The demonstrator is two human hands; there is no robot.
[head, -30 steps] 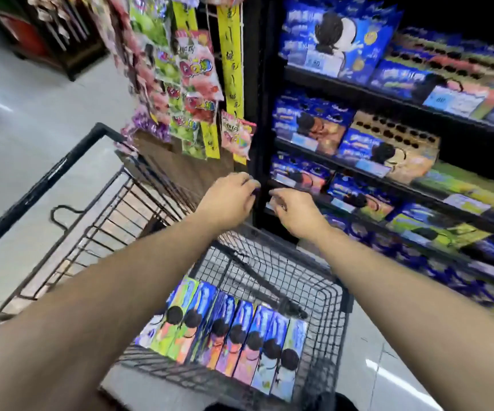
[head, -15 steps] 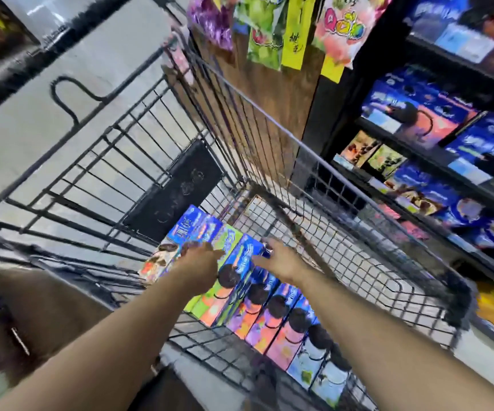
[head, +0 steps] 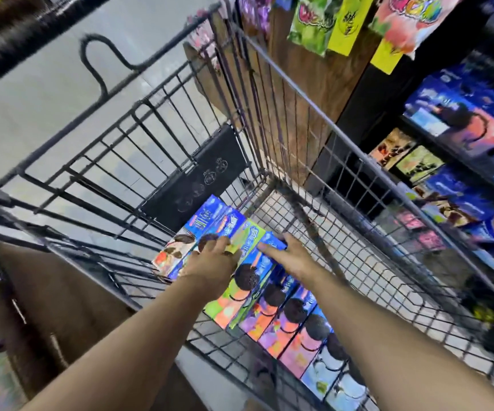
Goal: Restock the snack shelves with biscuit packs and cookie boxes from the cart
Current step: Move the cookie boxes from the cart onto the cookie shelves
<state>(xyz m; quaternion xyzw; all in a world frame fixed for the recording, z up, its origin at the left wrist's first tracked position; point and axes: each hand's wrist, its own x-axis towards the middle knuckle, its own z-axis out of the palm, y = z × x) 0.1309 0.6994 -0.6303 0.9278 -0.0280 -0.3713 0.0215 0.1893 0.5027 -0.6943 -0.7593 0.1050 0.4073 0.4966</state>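
Observation:
A row of long cookie boxes (head: 290, 318) lies flat on the floor of the black wire cart (head: 323, 123), each printed with dark sandwich cookies. Both my arms reach down into the cart. My left hand (head: 213, 259) grips the left side of a green cookie box (head: 241, 241), its fingers lying over the box's upper half. My right hand (head: 288, 256) holds the blue cookie box (head: 272, 241) beside it, thumb across the face and fingers round the right edge. These two boxes sit slightly higher than the rest of the row.
Snack shelves (head: 462, 134) stocked with blue cookie boxes stand right of the cart. Hanging candy bags (head: 340, 22) and a wooden end panel (head: 299, 93) rise behind the cart's far corner. Two more boxes (head: 192, 232) lie at the row's left end.
My hands left the shelf edge, dropped into the cart and closed round two boxes. The view tilted down from the shelves to the cart.

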